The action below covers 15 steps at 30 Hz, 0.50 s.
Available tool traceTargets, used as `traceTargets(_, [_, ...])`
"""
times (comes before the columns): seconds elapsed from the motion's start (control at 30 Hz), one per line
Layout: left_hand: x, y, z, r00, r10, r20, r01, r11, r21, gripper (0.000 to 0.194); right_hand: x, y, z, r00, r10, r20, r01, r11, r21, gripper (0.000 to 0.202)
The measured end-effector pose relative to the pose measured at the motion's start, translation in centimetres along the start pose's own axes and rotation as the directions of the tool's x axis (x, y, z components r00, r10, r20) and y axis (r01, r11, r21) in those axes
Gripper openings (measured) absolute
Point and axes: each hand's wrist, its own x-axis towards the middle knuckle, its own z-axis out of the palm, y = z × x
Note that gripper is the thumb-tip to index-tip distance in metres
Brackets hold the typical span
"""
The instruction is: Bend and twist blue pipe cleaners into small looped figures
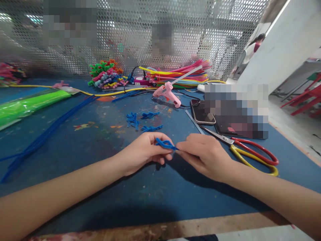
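A short blue pipe cleaner (pixel 164 144) with a looped end is held between my two hands, above the blue tabletop (pixel 112 197). My left hand (pixel 147 149) pinches it between thumb and fingers, with the loop showing over the thumb. On its other end, the fingertips of my right hand (pixel 205 154) are closed. Just beyond my hands lie several small branched blue pieces (pixel 149 115), made of twisted pipe cleaner. Scissors (pixel 232 142) with one red and one yellow handle lie beside my right hand, blades partly apart.
A pink glue gun (pixel 167 93) stands near a phone (pixel 203 112) and a dark tablet-like object (pixel 235 127). Bundles of coloured pipe cleaners (pixel 107 73) line the perforated metal screen (pixel 125 36). Long blue stems (pixel 50 130) and a green packet (pixel 32 103) lie left. A yellow cable (pixel 100 94) crosses behind.
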Motion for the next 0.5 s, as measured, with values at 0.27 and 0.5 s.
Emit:
traceTargets(0.27, [-0.12,-0.01,0.01,0.980,0.196,-0.027,-0.195,0.980,0.028,0.013,0.57,-0.45,-0.27,0.951,0.264,0.162,-0.307,0.875,0.376,0.026])
traceTargets(0.5, [-0.02,-0.50,0.26,0.979,0.202,0.004,-0.200,0.970,-0.139,0.017,0.67,-0.37,-0.27,0.906,0.362,0.219,-0.422,0.742,0.521,0.024])
